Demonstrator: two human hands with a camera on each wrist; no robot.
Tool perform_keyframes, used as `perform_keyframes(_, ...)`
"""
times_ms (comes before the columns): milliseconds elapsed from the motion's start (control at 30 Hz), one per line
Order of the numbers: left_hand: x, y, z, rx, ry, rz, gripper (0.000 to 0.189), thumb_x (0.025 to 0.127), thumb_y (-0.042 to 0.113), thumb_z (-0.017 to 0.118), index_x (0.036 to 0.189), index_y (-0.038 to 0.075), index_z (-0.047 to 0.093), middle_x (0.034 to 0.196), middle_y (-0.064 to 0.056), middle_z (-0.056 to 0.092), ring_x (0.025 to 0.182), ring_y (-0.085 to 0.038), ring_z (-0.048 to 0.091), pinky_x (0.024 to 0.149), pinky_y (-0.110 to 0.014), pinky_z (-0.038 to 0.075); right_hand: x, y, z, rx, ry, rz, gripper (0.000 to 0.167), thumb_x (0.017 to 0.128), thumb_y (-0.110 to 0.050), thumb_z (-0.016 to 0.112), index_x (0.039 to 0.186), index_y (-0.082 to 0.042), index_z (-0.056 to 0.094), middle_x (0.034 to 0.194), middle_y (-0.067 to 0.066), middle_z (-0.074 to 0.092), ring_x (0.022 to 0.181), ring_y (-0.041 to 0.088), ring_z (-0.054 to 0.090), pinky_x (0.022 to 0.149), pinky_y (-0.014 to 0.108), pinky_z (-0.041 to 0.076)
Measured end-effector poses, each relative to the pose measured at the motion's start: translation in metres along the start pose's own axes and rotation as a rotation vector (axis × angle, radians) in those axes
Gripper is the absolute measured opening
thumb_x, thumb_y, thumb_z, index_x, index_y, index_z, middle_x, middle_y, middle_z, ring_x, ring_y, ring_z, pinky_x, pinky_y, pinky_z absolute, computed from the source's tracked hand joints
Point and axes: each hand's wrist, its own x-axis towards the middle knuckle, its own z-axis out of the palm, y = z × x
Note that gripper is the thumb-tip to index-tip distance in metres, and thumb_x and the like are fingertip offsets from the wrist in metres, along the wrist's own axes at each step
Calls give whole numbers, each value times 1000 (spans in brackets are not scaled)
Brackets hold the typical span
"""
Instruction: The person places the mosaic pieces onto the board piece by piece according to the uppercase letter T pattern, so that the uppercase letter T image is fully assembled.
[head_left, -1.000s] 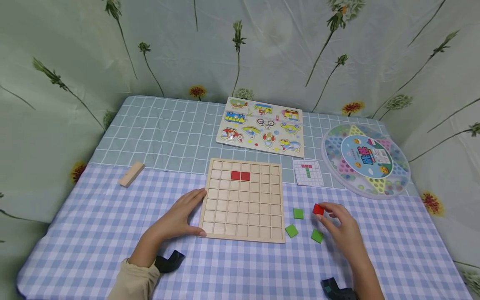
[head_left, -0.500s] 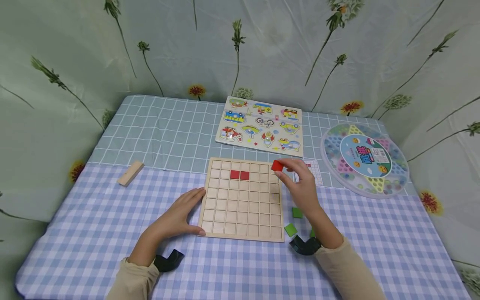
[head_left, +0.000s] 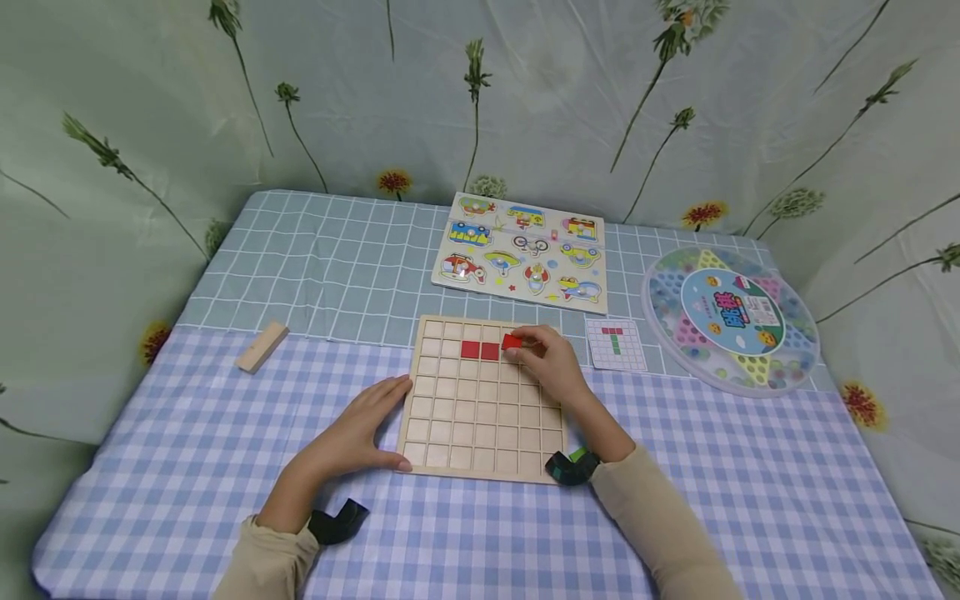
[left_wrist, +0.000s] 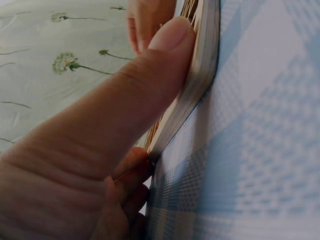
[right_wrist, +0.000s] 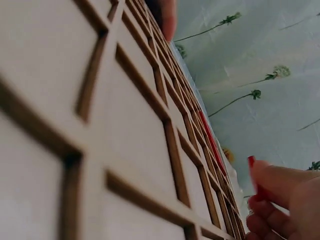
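A wooden grid board (head_left: 465, 412) lies on the checked cloth, with two red square tiles, a left one (head_left: 470, 350) and a right one (head_left: 490, 351), side by side in an upper row. My right hand (head_left: 552, 362) pinches another red square tile (head_left: 512, 342) between thumb and fingers, over the cell just right of that pair. It looks tilted and above the grid in the right wrist view. Along the board's left edge rests my left hand (head_left: 352, 433), fingers spread and extended, thumb touching the lower left corner. Part of a green tile (head_left: 577, 454) shows beside my right wrist.
A pattern card (head_left: 617, 344) with red and green squares lies right of the board. Behind stands a picture puzzle board (head_left: 521, 254). A round Chinese checkers case (head_left: 731, 321) is at the far right, a small wooden block (head_left: 262, 347) at the left.
My right hand has carried the red tile from beside the green tiles up and left over the grid. The forearm now hides most of the green tiles. My left hand has stayed put.
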Motion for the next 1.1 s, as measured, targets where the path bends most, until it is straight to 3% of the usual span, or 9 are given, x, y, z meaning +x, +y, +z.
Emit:
perform_keyframes(367,1,0,-1,2,-10,-9,113,58,61,71,143,6,22,144,-12,23,131,-31,17,102,-49,17,1,7,0,-147,-87,-44,22,79,-11,69,100,-3,66,103,8,58,101,22,48,87,37,39)
perform_keyframes(767,1,0,0,-2,-10,-7,113,58,59,73,143,6,21,145,-12,23,131,-31,17,102,-50,18,-1,3,-4,-180,-152,-22,33,81,-14,67,112,-4,64,110,9,53,108,24,45,93,40,37)
perform_keyframes(933,1,0,0,-5,-9,-9,113,58,61,72,143,6,22,145,-12,22,131,-31,16,102,-50,18,-4,-4,-18,-140,-169,-14,45,81,-19,67,123,-6,55,119,8,52,109,23,49,90,38,41)
perform_keyframes(1100,0,1,-1,-1,-13,-15,113,58,61,71,143,6,21,145,-12,22,131,-31,16,102,-50,18,-18,-17,-41,-150,-157,-79,52,81,-19,67,128,-8,48,125,8,49,110,26,47,90,42,39)
